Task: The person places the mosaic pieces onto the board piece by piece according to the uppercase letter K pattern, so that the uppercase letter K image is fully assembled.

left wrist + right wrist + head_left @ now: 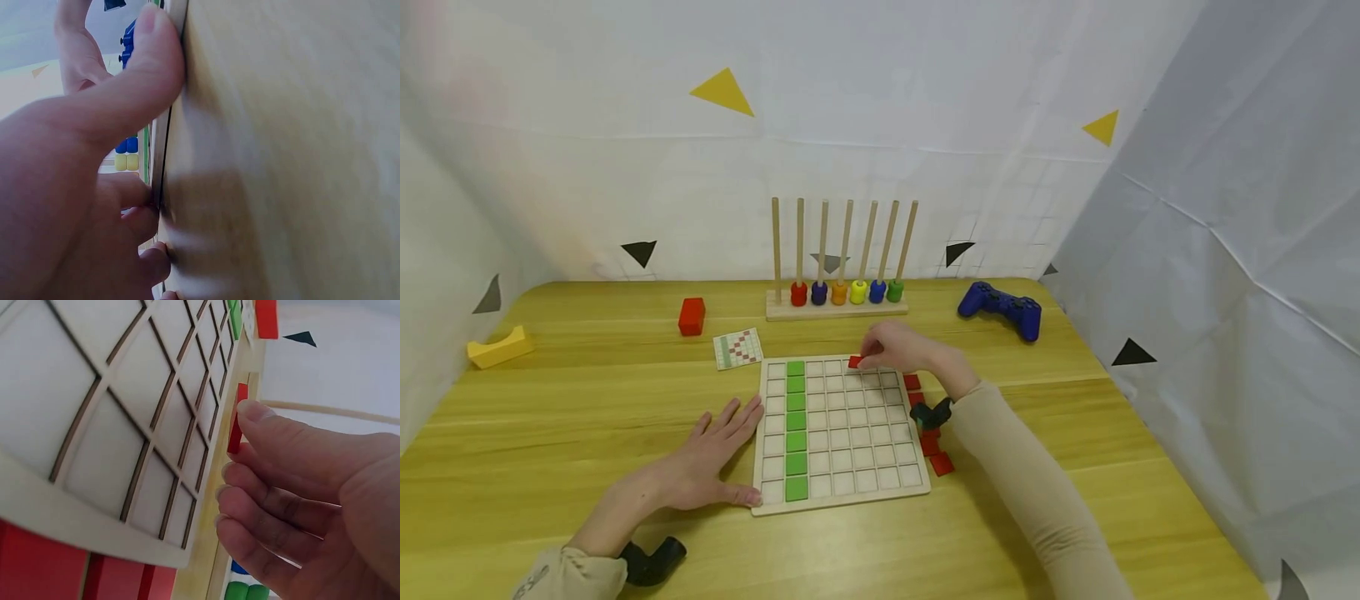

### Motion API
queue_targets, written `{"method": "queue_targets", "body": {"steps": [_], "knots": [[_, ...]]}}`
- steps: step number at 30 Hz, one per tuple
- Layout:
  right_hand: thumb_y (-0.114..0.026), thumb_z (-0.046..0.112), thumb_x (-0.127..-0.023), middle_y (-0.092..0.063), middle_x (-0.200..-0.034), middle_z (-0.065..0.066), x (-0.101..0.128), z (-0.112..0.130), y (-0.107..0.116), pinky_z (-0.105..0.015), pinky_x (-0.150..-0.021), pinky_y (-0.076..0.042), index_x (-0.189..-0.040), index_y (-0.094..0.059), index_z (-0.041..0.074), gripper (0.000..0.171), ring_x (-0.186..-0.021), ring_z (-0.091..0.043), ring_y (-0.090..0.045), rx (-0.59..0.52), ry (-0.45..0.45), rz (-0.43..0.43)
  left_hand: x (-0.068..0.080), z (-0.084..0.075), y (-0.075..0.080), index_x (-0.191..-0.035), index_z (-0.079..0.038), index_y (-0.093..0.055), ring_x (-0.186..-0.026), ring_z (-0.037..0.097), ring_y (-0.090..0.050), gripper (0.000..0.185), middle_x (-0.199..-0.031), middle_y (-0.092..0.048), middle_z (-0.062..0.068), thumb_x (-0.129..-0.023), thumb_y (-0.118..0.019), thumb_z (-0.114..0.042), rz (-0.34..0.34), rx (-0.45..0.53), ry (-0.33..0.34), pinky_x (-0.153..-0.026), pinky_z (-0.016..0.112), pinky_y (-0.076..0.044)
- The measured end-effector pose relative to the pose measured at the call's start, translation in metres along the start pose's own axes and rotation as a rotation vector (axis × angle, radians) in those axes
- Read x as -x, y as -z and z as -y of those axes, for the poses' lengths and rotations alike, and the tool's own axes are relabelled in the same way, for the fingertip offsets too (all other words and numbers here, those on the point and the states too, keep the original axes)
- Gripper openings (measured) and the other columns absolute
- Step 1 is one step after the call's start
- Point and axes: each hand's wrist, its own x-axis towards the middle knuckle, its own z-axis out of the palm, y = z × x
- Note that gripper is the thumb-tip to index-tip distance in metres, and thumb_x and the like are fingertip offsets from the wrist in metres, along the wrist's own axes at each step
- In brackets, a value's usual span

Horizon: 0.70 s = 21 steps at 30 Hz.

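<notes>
A wooden grid board (840, 432) lies on the table, one column filled with green square tiles (796, 421). My right hand (897, 348) pinches a red square tile (238, 419) between thumb and forefinger, over the board's far row. In the right wrist view the tile stands edge-on, close over the grid. My left hand (715, 457) rests spread at the board's left edge, thumb and fingertips right at the rim. Several more red tiles (930, 444) lie along the board's right side, partly hidden by the right wrist.
A small pattern card (737, 349) lies beyond the board's far left corner, near a red block (692, 317). Behind stands a peg rack (837, 308) with coloured beads. A blue game controller (1000, 309) is at back right, a yellow block (501, 347) at far left.
</notes>
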Motion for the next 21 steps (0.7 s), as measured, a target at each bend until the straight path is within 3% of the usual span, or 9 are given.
{"method": "queue_targets", "body": {"steps": [10,21], "knots": [[-0.071,0.02,-0.094,-0.071,-0.087,-0.001,0.001,-0.012,0.001,-0.027,-0.07,-0.053,-0.097,-0.076,0.008,0.013,-0.075,-0.012,-0.063,-0.006,-0.032,0.046,0.0,-0.001,0.001,-0.159,0.001,-0.011,-0.151,0.048,0.007,0.116,-0.167,-0.002,0.021,-0.081,-0.074,-0.056,0.007,0.005,0.0,-0.114,0.072,0.005],[-0.072,0.022,-0.094,-0.067,-0.1,-0.002,0.002,-0.009,0.003,-0.031,-0.081,-0.053,-0.104,-0.073,0.01,0.016,-0.088,-0.015,-0.061,0.107,-0.083,0.076,-0.001,0.0,0.0,-0.159,0.001,-0.011,-0.151,0.049,0.006,0.116,-0.167,-0.002,0.021,-0.081,-0.074,-0.057,0.003,-0.006,-0.004,-0.113,0.073,0.004]]}}
